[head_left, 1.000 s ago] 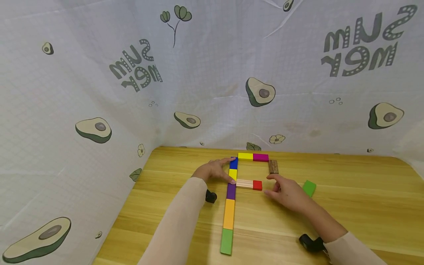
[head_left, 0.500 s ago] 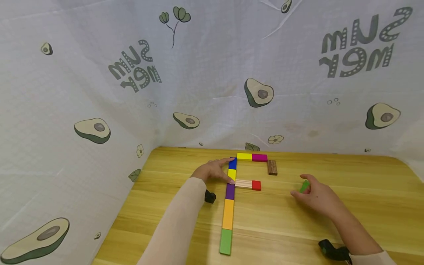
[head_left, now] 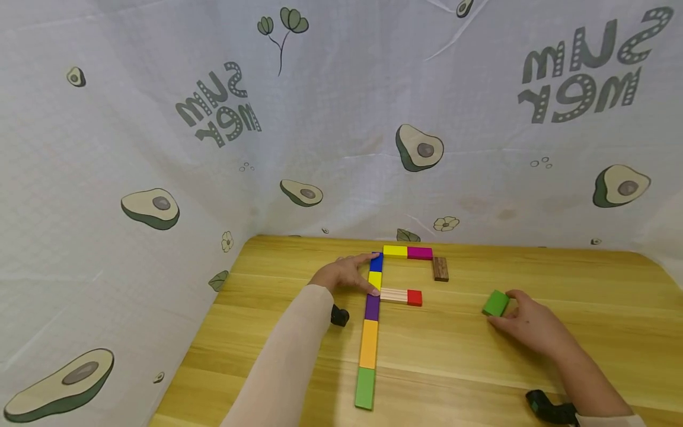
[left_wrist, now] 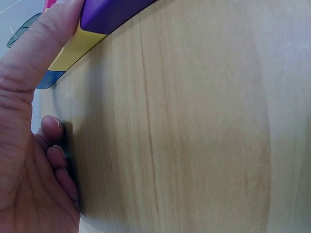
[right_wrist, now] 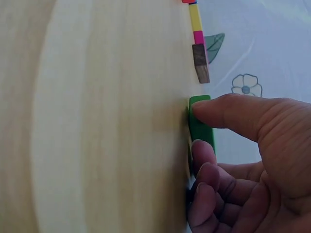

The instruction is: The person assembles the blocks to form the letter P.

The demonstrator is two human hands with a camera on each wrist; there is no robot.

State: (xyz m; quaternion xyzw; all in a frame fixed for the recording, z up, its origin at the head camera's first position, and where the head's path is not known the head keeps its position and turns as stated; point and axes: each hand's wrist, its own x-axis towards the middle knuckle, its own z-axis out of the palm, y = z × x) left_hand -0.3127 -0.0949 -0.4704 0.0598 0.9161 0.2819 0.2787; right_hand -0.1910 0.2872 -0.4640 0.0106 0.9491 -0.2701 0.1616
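My left hand [head_left: 344, 276] spans the blue block [head_left: 376, 264] and the yellow block [head_left: 375, 279] from the left. Its index fingertip rests on the blue one, and its thumb touches near the seam with the purple block [head_left: 372, 307]. Below these, an orange block [head_left: 369, 344] and a light green block [head_left: 365, 388] continue the column. At the right, my right hand [head_left: 533, 326] pinches a separate green block [head_left: 495, 303] between thumb and index finger. The right wrist view shows the thumb on this green block [right_wrist: 201, 126], its other fingers curled beside it.
A yellow block [head_left: 395, 252] and a magenta block [head_left: 420, 253] form a top row. A dark brown wooden block [head_left: 440, 268] stands off its right end. A pale striped block [head_left: 393, 295] and a red block [head_left: 414, 298] extend from the column. A printed cloth [head_left: 341, 118] hangs behind the table.
My right hand has moved right, away from the brown block, and taken hold of the green block. That block looked narrow half a second ago; its broad face shows now. My left hand stays put.
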